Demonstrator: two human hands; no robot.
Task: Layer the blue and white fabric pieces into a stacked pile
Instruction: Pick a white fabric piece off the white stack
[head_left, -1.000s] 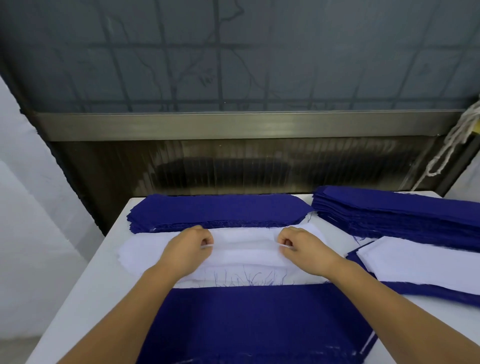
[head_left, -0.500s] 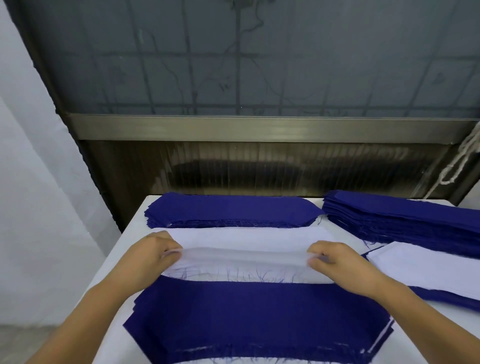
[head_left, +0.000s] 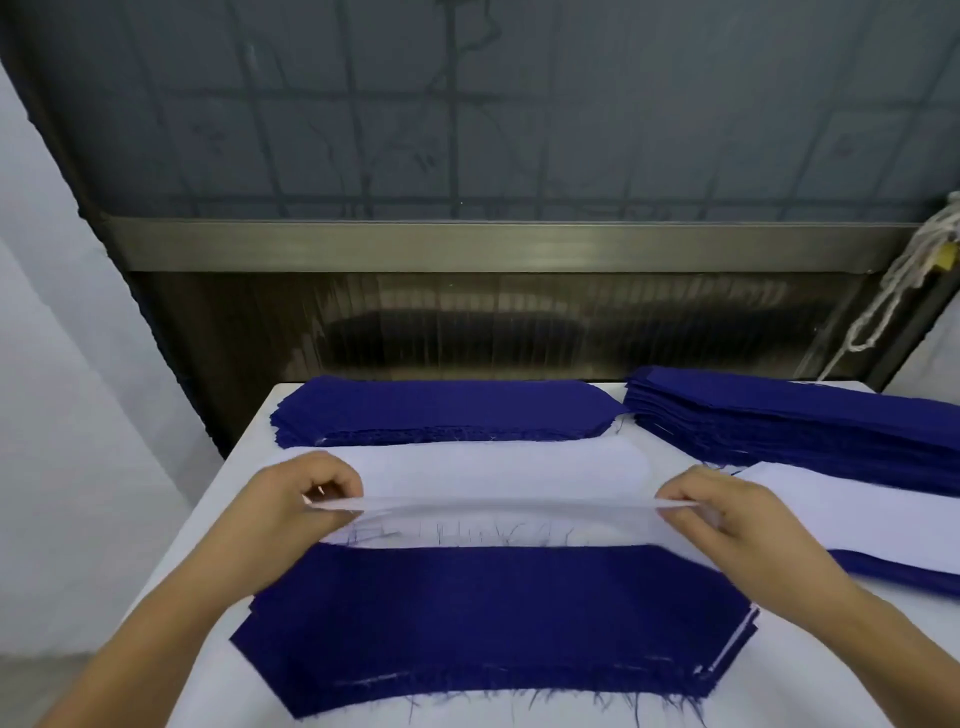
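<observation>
Head view: white fabric piece stretched between both hands.

Brightness: you get soft, even light on the white table; the wall toward 12 o'clock stays dim.
Shadows: faint ones under your hands.
Glare: a dull sheen along the metal rail.
Blur: slight softness throughout.
Distortion: straight lines bow at 3 and 9 o'clock.
</observation>
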